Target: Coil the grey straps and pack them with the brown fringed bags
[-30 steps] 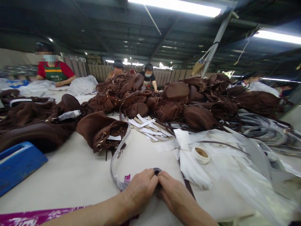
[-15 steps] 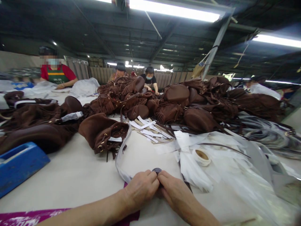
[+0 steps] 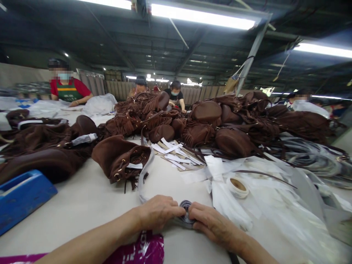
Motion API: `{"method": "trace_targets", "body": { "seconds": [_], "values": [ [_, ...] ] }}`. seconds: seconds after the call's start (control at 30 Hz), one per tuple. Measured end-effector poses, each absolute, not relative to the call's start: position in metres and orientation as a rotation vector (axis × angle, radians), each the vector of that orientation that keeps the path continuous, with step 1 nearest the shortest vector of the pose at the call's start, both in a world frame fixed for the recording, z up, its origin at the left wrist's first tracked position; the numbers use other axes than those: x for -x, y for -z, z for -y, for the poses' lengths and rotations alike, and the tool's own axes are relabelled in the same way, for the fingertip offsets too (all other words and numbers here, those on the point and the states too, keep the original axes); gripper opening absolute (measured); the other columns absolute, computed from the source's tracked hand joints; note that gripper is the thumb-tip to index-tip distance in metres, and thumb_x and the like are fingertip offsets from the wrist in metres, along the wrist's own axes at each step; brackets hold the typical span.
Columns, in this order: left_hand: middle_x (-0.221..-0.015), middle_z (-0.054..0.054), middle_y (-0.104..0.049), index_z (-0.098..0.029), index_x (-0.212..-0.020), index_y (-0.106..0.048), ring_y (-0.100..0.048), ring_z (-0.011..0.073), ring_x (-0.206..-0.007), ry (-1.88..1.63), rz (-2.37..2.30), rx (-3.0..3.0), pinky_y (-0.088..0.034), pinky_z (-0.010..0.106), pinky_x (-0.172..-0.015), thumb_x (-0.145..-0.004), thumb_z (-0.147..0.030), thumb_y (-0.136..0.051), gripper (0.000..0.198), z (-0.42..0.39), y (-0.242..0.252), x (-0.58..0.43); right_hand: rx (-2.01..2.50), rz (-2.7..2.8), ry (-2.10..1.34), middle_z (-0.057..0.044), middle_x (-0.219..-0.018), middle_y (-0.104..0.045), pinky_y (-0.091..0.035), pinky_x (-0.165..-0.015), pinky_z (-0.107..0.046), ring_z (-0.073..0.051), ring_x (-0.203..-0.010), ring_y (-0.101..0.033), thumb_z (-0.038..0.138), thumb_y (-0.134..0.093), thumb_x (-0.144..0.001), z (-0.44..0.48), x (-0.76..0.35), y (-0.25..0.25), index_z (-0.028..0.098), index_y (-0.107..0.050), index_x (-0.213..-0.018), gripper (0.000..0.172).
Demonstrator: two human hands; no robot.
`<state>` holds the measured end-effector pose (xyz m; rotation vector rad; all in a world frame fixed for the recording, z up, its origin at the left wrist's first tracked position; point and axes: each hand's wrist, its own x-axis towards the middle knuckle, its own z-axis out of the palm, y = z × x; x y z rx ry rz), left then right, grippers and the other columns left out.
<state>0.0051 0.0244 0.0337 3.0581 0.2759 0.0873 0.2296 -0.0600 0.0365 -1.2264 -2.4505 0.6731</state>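
Nearer the worker than the brown drawstring bucket bag (image 3: 111, 156), and to its R, I saw a coiled strap (image 3: 186, 204), apparently film-wrapped, between two bare hands. L hand (image 3: 158, 212) pinched the coil's near-L edge, thumb & fingers almost together; R hand (image 3: 213, 222) had fingers curled on the opposite edge, tho its exact finger gap was hidden. A loose strap length (image 3: 140, 183) curved from the bag's R side twd the L hand, prob. the same piece. Looked light, bendy, a bit springy, film prob. slick; best gripped by the outer turns, both sides, else it might uncoil.
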Motion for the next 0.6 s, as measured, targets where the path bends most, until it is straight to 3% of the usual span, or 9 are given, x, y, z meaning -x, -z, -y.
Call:
{"method": "trace_targets", "body": {
  "seconds": [0.13, 0.33, 0.43, 0.6],
  "values": [
    [-0.088, -0.002, -0.064, -0.027, -0.126, -0.042, -0.060, 0.0176, -0.079, -0.042, -0.227, -3.001, -0.043, 0.024, -0.068, -0.070, -0.006, -0.060, 0.063, -0.018, -0.042, 0.004, 1.229, 2.409, -0.735, -0.002, -0.095, -0.056, -0.042, -0.078, -0.027, -0.016, -0.088, -0.053, 0.008, -0.048, -0.083, 0.059, -0.232, -0.037, 0.022, -0.051, -0.089, 0.015],
    [-0.085, -0.003, -0.065, -0.027, -0.135, -0.032, -0.060, 0.0175, -0.074, 0.007, -0.290, -3.064, -0.040, 0.026, -0.062, -0.070, -0.003, -0.058, 0.074, -0.004, -0.049, 0.017, 1.265, 2.386, -0.771, -0.002, -0.092, -0.056, -0.042, -0.077, -0.028, -0.016, -0.086, -0.052, 0.010, -0.048, -0.083, 0.058, -0.230, -0.034, 0.022, -0.050, -0.085, 0.011],
    [-0.081, -0.003, -0.065, -0.025, -0.128, -0.038, -0.061, 0.0185, -0.071, -0.005, -0.325, -3.157, -0.039, 0.029, -0.059, -0.074, -0.012, -0.062, 0.061, -0.016, -0.046, 0.007, 1.229, 2.409, -0.763, -0.003, -0.096, -0.059, -0.043, -0.080, -0.029, -0.018, -0.090, -0.054, 0.010, -0.048, -0.081, 0.059, -0.228, -0.034, 0.022, -0.051, -0.086, 0.013],
    [-0.075, -0.005, -0.063, -0.028, -0.102, -0.050, -0.062, 0.0154, -0.068, -0.095, -0.104, -3.266, -0.035, 0.029, -0.052, -0.080, -0.021, -0.063, 0.027, -0.044, -0.037, -0.019, 1.197, 2.440, -0.734, -0.005, -0.097, -0.063, -0.046, -0.083, -0.029, -0.019, -0.092, -0.058, 0.011, -0.046, -0.082, 0.060, -0.233, -0.033, 0.024, -0.053, -0.085, 0.015]
  ]
}}
